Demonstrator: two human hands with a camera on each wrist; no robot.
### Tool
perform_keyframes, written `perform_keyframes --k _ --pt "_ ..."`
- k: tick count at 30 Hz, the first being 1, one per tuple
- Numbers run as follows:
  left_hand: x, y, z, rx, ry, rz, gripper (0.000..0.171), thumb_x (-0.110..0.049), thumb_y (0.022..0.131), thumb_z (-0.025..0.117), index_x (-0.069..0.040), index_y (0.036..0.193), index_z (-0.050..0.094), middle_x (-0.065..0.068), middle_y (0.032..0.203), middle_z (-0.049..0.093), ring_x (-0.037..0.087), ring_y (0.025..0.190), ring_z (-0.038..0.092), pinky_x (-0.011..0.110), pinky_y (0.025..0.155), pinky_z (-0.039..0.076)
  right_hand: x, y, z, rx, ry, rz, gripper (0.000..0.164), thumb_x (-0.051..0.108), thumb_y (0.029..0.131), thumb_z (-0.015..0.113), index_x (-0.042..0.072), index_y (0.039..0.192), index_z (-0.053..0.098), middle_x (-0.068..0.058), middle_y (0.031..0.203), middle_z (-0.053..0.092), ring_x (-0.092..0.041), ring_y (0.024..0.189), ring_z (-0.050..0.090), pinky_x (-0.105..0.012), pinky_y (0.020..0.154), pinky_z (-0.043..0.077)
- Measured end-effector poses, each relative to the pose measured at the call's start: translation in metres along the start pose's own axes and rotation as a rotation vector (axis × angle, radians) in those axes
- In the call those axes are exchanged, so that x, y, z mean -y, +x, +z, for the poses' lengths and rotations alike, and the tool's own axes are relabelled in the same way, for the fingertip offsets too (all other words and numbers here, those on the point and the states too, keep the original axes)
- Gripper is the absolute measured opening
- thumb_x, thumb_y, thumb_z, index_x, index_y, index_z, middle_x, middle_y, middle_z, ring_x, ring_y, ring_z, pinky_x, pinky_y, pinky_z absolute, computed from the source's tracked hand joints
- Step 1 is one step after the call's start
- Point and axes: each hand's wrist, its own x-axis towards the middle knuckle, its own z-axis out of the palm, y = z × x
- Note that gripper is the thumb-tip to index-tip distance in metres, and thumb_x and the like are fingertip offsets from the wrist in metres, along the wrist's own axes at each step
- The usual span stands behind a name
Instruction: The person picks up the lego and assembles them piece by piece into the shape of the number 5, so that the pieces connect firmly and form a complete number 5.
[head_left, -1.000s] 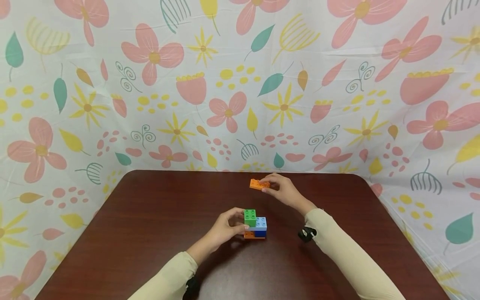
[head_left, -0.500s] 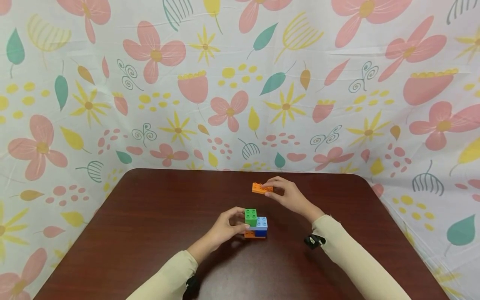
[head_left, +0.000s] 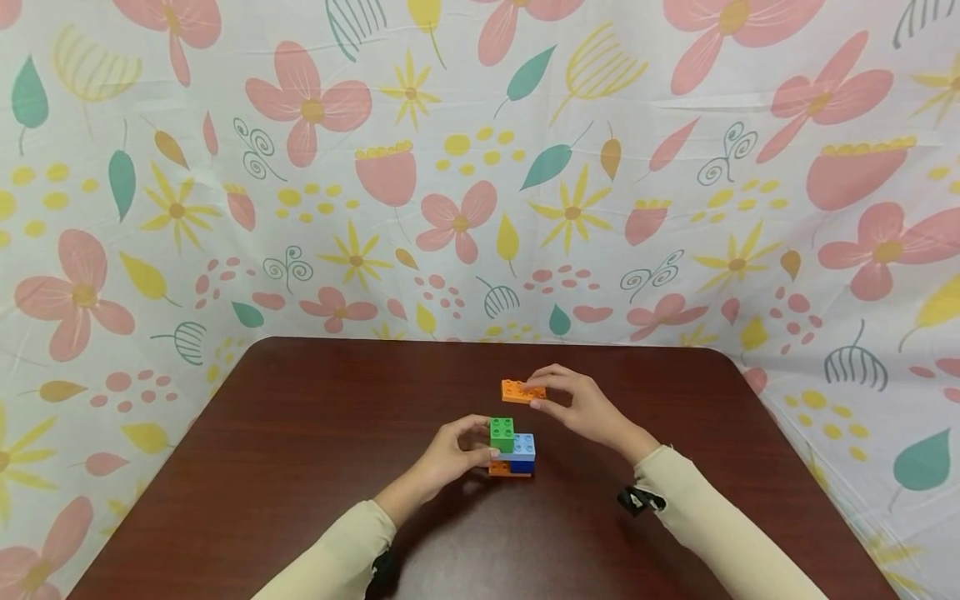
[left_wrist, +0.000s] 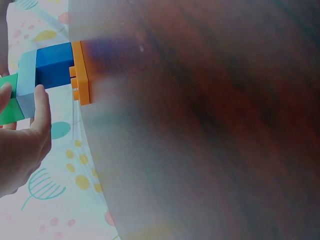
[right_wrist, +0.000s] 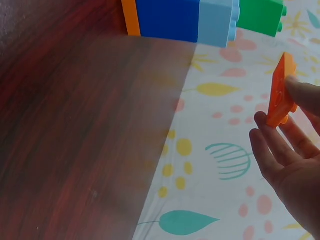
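A small stack of toy building bricks stands on the table. At its base is a flat orange brick point(left_wrist: 83, 75), then a dark blue brick point(right_wrist: 168, 19), a light blue brick point(head_left: 523, 448) and a green brick point(head_left: 502, 434) on top. My left hand point(head_left: 448, 454) holds the stack's left side, thumb and fingers about the green and light blue bricks. Behind the stack and higher up, my right hand point(head_left: 581, 407) pinches a second flat orange brick point(right_wrist: 281, 92) by its right end, studs up. A gap separates that brick from the stack.
The dark wooden table point(head_left: 315, 417) reaches back to a flower-patterned cloth point(head_left: 450, 167) that hangs behind it. Both wrists wear a black strap point(head_left: 637, 500) over a light sleeve.
My right hand, with the flat orange brick, has come down and nearer to me, closer to the stack. My left hand and the stack stay in place.
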Motion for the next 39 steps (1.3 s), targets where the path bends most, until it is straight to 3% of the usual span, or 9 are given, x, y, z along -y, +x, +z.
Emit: perform_keyframes --k 23,32,39 --pt "-0.001 -0.001 -0.001 -0.002 -0.003 -0.021 0.040 -0.002 0.086 0.070 -0.002 0.125 0.060 0.017 0.113 0.062 0.024 0.092 0.066 0.049 0.079 0.055 0.017 -0.012 0.007 0.095 0.025 -0.147 0.030 0.011 0.086 0.072 0.017 0.115 0.070 0.002 0.114 0.060 -0.014 0.101 0.058 -0.045 0.081 0.054" --pt "-0.001 -0.001 -0.002 0.009 0.002 -0.010 0.040 -0.002 0.086 0.070 -0.001 0.125 0.060 0.016 0.112 0.062 0.026 0.093 0.066 0.048 0.079 0.055 0.018 -0.013 0.009 0.111 0.044 -0.161 0.036 0.003 0.081 0.076 0.016 0.114 0.070 0.003 0.111 0.059 -0.013 0.099 0.057 -0.038 0.081 0.054" --pt "-0.001 0.000 -0.002 0.012 0.007 -0.010 0.041 -0.002 0.086 0.070 -0.001 0.126 0.059 0.016 0.113 0.061 0.026 0.095 0.066 0.048 0.080 0.055 0.021 -0.012 0.008 0.152 0.054 -0.173 0.036 0.002 0.082 0.075 0.014 0.116 0.070 0.002 0.112 0.058 -0.013 0.099 0.055 -0.044 0.080 0.055"
